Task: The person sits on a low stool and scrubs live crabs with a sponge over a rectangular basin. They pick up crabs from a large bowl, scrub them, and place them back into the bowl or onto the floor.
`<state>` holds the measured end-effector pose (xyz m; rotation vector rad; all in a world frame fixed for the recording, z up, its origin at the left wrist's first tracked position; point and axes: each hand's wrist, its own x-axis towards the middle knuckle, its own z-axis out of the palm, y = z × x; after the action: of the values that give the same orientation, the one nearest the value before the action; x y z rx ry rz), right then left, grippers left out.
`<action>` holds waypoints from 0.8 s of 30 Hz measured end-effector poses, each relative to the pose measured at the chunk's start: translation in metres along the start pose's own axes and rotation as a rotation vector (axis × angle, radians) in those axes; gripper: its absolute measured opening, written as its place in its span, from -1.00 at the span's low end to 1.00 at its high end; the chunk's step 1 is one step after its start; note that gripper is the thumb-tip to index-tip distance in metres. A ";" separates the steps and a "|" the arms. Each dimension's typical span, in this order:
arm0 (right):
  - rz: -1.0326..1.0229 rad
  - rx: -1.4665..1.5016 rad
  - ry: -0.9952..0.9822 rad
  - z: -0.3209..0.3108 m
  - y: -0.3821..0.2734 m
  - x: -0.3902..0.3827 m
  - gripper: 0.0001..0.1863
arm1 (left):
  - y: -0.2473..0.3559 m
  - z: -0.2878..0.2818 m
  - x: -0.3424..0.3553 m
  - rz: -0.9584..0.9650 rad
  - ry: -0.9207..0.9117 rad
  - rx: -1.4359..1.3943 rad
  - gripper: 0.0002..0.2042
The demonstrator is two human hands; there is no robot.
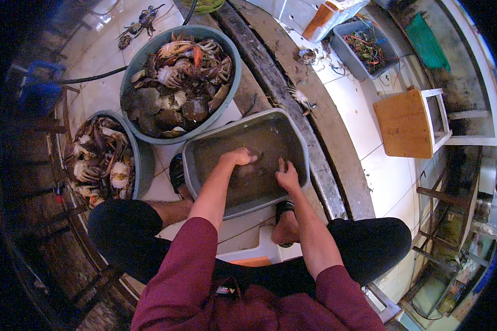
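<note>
Head view, left to right. A round tub (pixel 139 165) of crabs (pixel 102 160) stands at the far left; behind it a larger basin (pixel 234 66) holds a heap of crabs (pixel 176 83). In front sits a grey rectangular tub (pixel 301 149) of murky water. The left hand (pixel 238 157) dips into the water with its fingers curled down; whether it grips anything below the surface cannot be told. The right hand (pixel 287 176) rests just beside it, fingers apart, wetted. Whatever is being rinsed lies between the hands, hidden by the cloudy water. Judged good practice: hold from behind the shell, clear of claws, and keep both hands low to limit splashing. A wooden stool (pixel 406 124) stands at right.
</note>
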<state>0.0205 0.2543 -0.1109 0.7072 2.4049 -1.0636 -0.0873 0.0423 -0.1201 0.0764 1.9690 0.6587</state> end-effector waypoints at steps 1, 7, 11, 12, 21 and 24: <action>0.020 0.010 0.000 -0.001 0.000 0.000 -0.14 | 0.005 -0.001 -0.006 0.069 -0.054 0.057 -0.49; 0.083 0.135 -0.032 -0.003 -0.004 0.002 -0.14 | 0.002 0.009 -0.006 0.158 -0.173 0.234 -0.52; 0.148 0.177 -0.016 -0.005 -0.010 0.000 -0.14 | -0.012 0.026 0.004 0.195 -0.164 0.286 -0.55; 0.139 0.130 -0.025 -0.009 -0.023 -0.007 -0.14 | -0.028 0.031 0.007 0.232 -0.134 0.315 -0.55; 0.130 0.106 -0.030 -0.018 -0.018 -0.006 -0.14 | -0.021 0.010 -0.015 0.029 -0.224 -0.044 -0.50; 0.110 0.118 -0.039 -0.008 -0.022 -0.001 -0.12 | -0.068 0.032 -0.007 0.249 0.003 -0.356 -0.53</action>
<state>0.0064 0.2474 -0.0933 0.8402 2.2572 -1.1694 -0.0416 -0.0047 -0.1583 0.1028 1.8319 1.1624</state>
